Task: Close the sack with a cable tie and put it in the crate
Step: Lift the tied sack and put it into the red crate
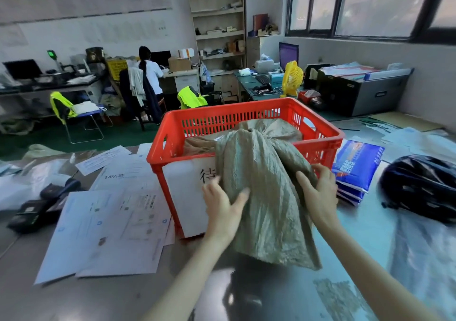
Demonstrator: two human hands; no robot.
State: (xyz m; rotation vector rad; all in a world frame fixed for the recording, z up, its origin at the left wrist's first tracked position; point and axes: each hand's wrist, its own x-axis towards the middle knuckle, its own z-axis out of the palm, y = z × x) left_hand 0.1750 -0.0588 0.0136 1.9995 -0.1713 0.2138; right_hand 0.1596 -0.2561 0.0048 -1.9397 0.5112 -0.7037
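Note:
A grey-green woven sack [261,172] lies partly inside the red plastic crate [177,128], with its loose top cloth hanging out over the crate's front rim and down onto the table. The sack's neck looks cinched near the crate's middle; I cannot make out a cable tie. My left hand [223,203] presses on the left side of the hanging cloth, fingers spread. My right hand [318,190] grips the cloth's right edge against the crate's front.
Printed sheets [111,222] lie left of the crate. Black devices [42,204] rest at the far left. A stack of blue packets [355,170] and a black helmet [419,187] lie to the right. A person sits at a desk far behind.

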